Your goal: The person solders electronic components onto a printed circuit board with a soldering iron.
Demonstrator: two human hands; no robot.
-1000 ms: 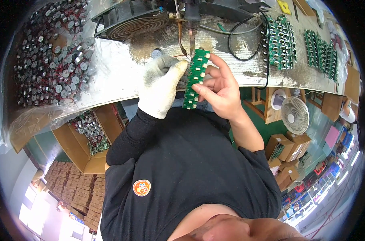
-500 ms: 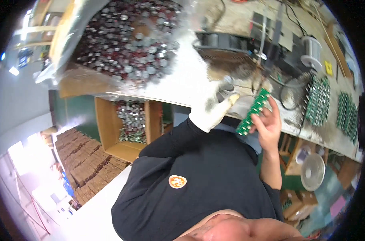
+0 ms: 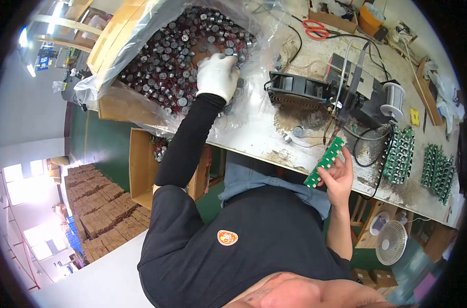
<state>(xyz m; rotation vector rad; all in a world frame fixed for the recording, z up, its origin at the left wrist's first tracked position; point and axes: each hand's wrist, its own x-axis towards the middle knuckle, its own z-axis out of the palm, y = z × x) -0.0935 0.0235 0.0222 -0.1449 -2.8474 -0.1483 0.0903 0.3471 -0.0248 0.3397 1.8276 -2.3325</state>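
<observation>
My left hand point(image 3: 217, 77), in a white glove, reaches into a plastic-lined carton point(image 3: 136, 95) heaped with small round metal parts point(image 3: 164, 77) on thin red wires. Its fingers are curled down among the parts; what they hold, if anything, is hidden. Between the bare fingers of my right hand point(image 3: 339, 177) is a narrow green circuit board point(image 3: 323, 163), tilted over the table's front edge. Just above the board's upper end, a soldering iron point(image 3: 340, 115) is fixed tip down. Two loose round parts, one of them a grey disc point(image 3: 298, 131), lie left of the board with wires trailing toward it.
Behind the iron stand a black fan point(image 3: 297, 88) and a solder spool point(image 3: 393, 100). Rows of green boards point(image 3: 398, 154) lie at the right. Orange-handled scissors point(image 3: 315, 30) rest farther back. An open cardboard box point(image 3: 141, 169) with more parts stands below the table at left.
My left hand has moved from beside the board, up and left into the carton of parts. My right hand still holds the board near the iron. The view has shifted slightly.
</observation>
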